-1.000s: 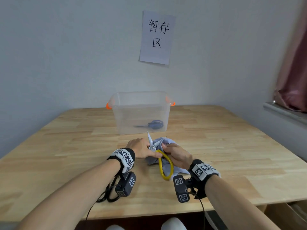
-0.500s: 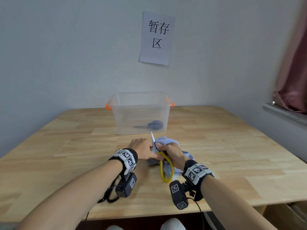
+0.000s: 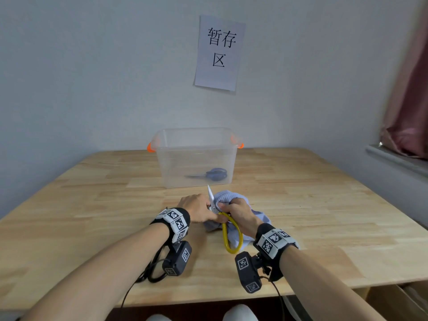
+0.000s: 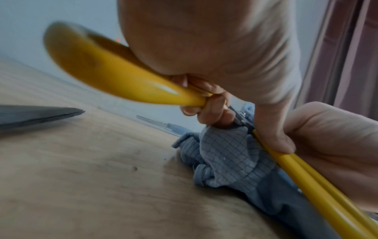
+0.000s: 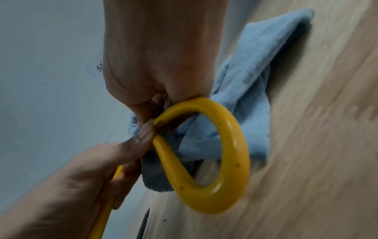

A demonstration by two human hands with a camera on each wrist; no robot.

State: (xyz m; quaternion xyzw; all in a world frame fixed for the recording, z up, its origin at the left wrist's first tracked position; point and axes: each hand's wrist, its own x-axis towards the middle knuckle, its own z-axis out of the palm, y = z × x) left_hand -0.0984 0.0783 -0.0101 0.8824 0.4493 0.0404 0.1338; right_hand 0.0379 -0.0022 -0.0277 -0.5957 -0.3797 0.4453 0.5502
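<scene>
Yellow-handled scissors point(image 3: 231, 251) are held over the wooden table point(image 3: 324, 216), their blade point(image 3: 210, 195) pointing up and away. My left hand point(image 3: 196, 210) grips them near the pivot, its fingers point(image 4: 212, 110) curled round a yellow handle point(image 4: 114, 77). My right hand point(image 3: 238, 215) holds a bunched light blue cloth point(image 3: 225, 196) against the scissors at the pivot. In the right wrist view the free handle loop point(image 5: 235, 145) hangs below my right hand point(image 5: 159, 48), with the cloth point(image 5: 245, 72) behind it. The rest of the cloth point(image 4: 225, 153) trails onto the table.
A clear plastic bin point(image 3: 196, 129) with orange handles stands just beyond the hands, holding blue-handled scissors point(image 3: 216, 174). A paper sign point(image 3: 218, 52) hangs on the wall behind. A window sill point(image 3: 393, 158) and a dark red curtain point(image 3: 412, 100) are at the right.
My right hand has drawn in towards the left hand, bunching the cloth up at the scissors' pivot. The left hand and the scissors have hardly moved.
</scene>
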